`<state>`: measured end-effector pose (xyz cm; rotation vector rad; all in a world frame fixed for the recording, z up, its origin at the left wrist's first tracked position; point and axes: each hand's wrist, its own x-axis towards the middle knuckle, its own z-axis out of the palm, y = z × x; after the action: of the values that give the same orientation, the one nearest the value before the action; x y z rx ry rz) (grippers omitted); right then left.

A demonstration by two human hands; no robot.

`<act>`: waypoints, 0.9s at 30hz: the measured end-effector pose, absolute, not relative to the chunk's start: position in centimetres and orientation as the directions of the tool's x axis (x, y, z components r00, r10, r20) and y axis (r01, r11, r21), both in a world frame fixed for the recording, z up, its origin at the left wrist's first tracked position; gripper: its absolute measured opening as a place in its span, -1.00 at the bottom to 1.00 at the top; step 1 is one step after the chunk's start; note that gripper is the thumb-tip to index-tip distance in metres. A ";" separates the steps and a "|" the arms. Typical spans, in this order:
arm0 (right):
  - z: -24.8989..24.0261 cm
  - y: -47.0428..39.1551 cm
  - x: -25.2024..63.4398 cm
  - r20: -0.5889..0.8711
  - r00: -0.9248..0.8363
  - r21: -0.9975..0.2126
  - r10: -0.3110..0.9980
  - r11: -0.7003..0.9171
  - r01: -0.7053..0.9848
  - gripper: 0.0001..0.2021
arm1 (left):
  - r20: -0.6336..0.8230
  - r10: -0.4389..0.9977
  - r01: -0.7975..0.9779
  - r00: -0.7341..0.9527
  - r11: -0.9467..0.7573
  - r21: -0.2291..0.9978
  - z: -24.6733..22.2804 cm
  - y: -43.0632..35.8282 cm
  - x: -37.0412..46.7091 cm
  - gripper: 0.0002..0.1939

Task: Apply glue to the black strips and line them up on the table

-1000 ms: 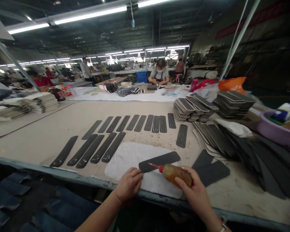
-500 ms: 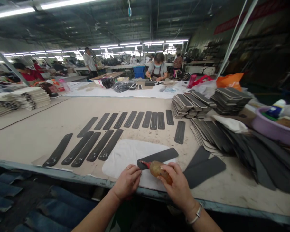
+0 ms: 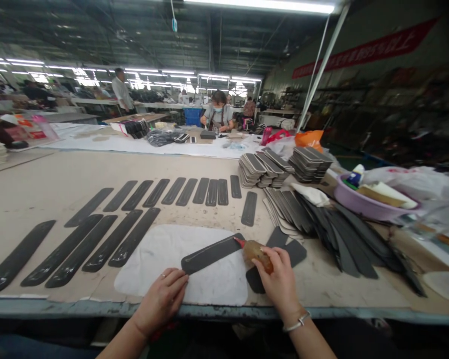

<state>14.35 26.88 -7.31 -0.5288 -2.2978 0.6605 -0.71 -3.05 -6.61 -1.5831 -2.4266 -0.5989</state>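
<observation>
A dark grey strip [image 3: 211, 254] with rounded ends lies slantwise on a white sheet [image 3: 149, 264]. My left hand [image 3: 166, 294] is at its near left end, fingers together and bent, the fingertips at the strip's edge. In my right hand [image 3: 278, 276] is a squeeze bottle [image 3: 257, 254] of amber-brown colour, tilted so that its red nozzle [image 3: 239, 242] meets the strip's far right end. A thin line of glue-like liquid runs along the strip. More dark pieces [image 3: 297, 252] lie beside and partly behind my right hand.
Several shiny coated strips [image 3: 134, 237] lie in two rows to the left and behind. Stacked pieces [image 3: 265, 169], fanned dark strips [image 3: 332, 229] and a purple basin [image 3: 370, 204] stand on the right. A co-worker [image 3: 219, 117] sits across the table.
The bottle's nozzle has travelled from the strip's left end to its right end, leaving a thin line. My left hand stays by the left end. The camera view has turned right.
</observation>
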 end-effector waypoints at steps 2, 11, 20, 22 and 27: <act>-7.2 27.1 14.6 0.512 -0.664 -0.577 0.545 0.791 0.204 -0.72 | 0.359 0.838 0.910 -0.411 0.352 0.221 -6.6 -3.0 -0.7 -0.76; -5.7 20.9 14.4 0.434 -0.790 -0.702 0.432 0.712 0.004 -0.70 | 0.324 0.848 0.903 -0.419 0.352 0.246 -6.9 -3.0 -0.6 -0.77; -6.2 21.3 14.6 0.416 -0.809 -0.665 0.414 0.746 0.039 -0.72 | 0.310 0.850 0.899 -0.426 0.359 0.251 -7.2 -3.2 -0.5 -0.78; -6.5 23.0 14.9 0.465 -0.755 -0.632 0.463 0.771 0.084 -0.72 | 0.315 0.849 0.900 -0.424 0.357 0.250 -7.2 -3.2 -0.4 -0.78; -6.4 23.4 15.2 0.515 -0.696 -0.646 0.501 0.760 0.069 -0.72 | 0.306 0.851 0.899 -0.426 0.360 0.250 -7.3 -3.3 -0.5 -0.77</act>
<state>15.21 23.41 -6.37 -0.4242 -2.2462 0.7891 -0.52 -3.27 -7.29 -1.6089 -2.4859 -0.5801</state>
